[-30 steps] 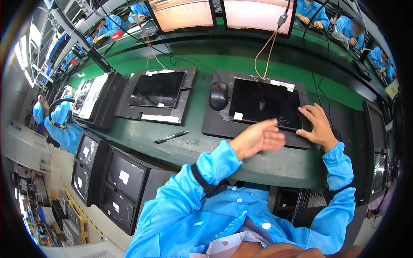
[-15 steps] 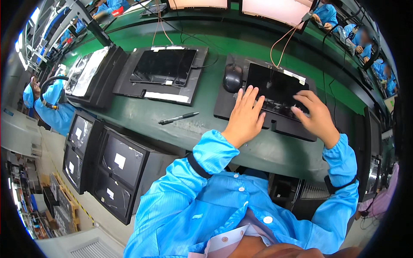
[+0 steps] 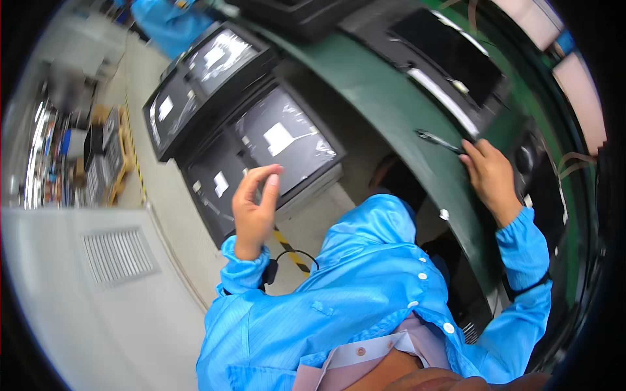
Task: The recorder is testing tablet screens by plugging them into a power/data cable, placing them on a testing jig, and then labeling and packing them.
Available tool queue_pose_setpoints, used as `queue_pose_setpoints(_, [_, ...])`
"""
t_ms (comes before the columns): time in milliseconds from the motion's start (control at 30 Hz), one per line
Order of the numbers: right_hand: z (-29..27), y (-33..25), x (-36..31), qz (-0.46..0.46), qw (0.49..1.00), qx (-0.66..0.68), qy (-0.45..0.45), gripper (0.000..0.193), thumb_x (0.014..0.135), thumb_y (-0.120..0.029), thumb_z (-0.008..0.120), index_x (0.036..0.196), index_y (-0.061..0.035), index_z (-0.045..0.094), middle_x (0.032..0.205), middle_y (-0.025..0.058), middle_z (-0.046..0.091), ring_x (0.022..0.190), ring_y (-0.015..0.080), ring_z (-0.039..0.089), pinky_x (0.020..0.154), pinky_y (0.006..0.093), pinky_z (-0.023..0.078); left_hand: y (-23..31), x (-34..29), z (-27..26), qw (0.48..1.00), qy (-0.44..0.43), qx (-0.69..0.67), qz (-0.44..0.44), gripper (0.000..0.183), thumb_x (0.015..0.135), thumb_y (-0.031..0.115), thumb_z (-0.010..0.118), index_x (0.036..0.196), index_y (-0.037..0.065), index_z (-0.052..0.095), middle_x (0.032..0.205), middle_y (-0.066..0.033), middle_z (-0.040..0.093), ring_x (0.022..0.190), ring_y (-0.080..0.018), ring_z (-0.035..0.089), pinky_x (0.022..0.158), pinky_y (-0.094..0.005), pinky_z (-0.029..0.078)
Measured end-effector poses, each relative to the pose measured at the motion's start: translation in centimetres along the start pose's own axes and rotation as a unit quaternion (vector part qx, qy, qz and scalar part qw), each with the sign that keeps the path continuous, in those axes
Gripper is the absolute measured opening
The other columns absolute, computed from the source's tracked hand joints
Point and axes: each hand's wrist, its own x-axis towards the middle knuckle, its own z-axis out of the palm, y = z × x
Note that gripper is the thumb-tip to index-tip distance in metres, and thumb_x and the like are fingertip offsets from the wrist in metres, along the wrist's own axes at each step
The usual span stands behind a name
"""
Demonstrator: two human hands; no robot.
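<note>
My right hand (image 3: 490,177) is over the green bench. Its thumb and forefinger close on the near end of a black pen (image 3: 438,141) by the bench's edge. My left hand (image 3: 255,212) is raised in front of the black trays, with its fingers curved, thumb apart from them and nothing visible in it. Behind it, a large black tray (image 3: 331,138) holds dark, plastic-covered panels (image 3: 301,120) with white labels. A black tablet-like screen (image 3: 450,55) lies on a black board (image 3: 381,32) beyond the pen.
A second black tray (image 3: 156,146) with similar panels stands beyond the first. A black mouse (image 3: 523,158) is past my right hand. At left are a grey vented cabinet (image 3: 176,293) and a wooden pallet (image 3: 119,173) with stacked items. A blue-clad person (image 3: 166,26) is at the top.
The view has swung left toward the trays. Both hands have left the right-hand screen; my right hand has moved to the pen, and my left toward the trays.
</note>
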Motion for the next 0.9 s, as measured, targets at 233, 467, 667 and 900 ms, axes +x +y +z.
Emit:
queue_pose_setpoints(233, [0.2, -11.8, 5.3, 0.072, 0.898, 0.423, -0.092, 0.012, 0.091, -0.009, 0.072, 0.095, -0.0020, 0.063, 0.069, -0.0009, 0.059, 0.064, 0.0049, 0.055, 0.056, 0.0234, 0.042, -12.6, -2.7, -8.9, 0.893, -0.038, 0.448, -0.016, 0.084, 0.082, 0.050, 0.078, 0.143, 0.000, 0.048, 0.147, -0.0265, 0.045, 0.142, -0.0433, 0.037, 0.120, -0.0575, 0.021])
queue_pose_setpoints(467, [15.3, -28.4, 14.8, 0.027, 0.817, 0.564, -0.115, 0.018, 0.092, -0.017, 0.067, 0.102, -0.0016, 0.069, 0.080, 0.0007, 0.065, 0.070, 0.0066, 0.056, 0.061, 0.0251, 0.044, -15.0, -3.2, -9.4, 0.915, 0.001, 0.403, -0.016, 0.086, 0.079, 0.049, 0.080, 0.144, 0.002, 0.048, 0.153, -0.0230, 0.037, 0.145, -0.0409, 0.031, 0.121, -0.0587, 0.016])
queue_pose_setpoints(667, [20.4, -29.9, 15.4, 0.030, 0.843, 0.524, -0.117, 0.019, 0.097, -0.017, 0.062, 0.102, -0.0002, 0.071, 0.078, 0.0035, 0.067, 0.068, 0.0077, 0.058, 0.061, 0.0249, 0.046, -15.3, -3.0, -9.6, 0.910, 0.050, 0.405, -0.077, 0.090, 0.081, 0.047, 0.077, 0.146, -0.004, 0.042, 0.154, -0.0312, 0.030, 0.148, -0.0457, 0.021, 0.121, -0.0601, 0.012])
queue_pose_setpoints(900, [20.7, -30.0, 15.5, 0.016, 0.840, 0.526, -0.135, 0.019, 0.096, -0.015, 0.065, 0.106, -0.0003, 0.071, 0.082, 0.0056, 0.069, 0.072, 0.0087, 0.062, 0.065, 0.0243, 0.049, -15.8, -2.8, -9.7, 0.915, 0.043, 0.394, -0.075, 0.095, 0.079, 0.051, 0.078, 0.144, -0.007, 0.041, 0.152, -0.0338, 0.032, 0.147, -0.0479, 0.023, 0.120, -0.0635, 0.010])
